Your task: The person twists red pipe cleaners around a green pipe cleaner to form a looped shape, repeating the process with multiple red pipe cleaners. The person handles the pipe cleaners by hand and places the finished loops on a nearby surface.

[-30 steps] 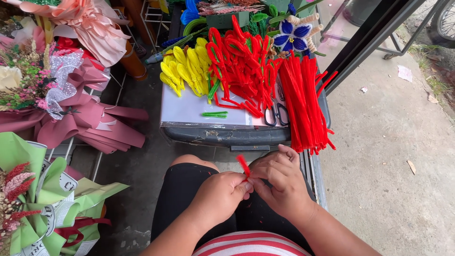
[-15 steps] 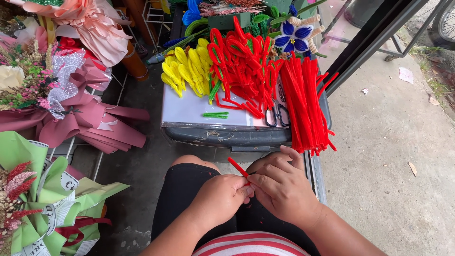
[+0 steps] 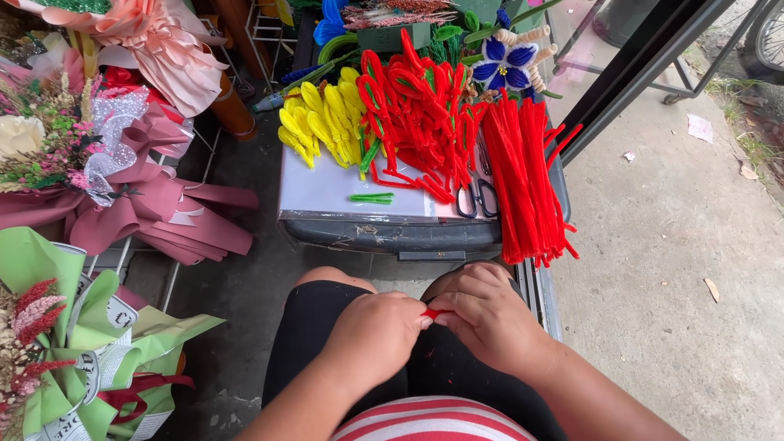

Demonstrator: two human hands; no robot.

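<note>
Fuzzy red pipe cleaners (image 3: 527, 184); glossy metal scissors (image 3: 476, 196); matt pink wrapping paper (image 3: 155, 204); rough concrete floor (image 3: 678, 269).

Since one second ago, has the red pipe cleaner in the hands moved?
Yes. The red pipe cleaner stood up above the fingers toward the grey box; now only a short end shows between the left hand and right hand, lower down.
</note>
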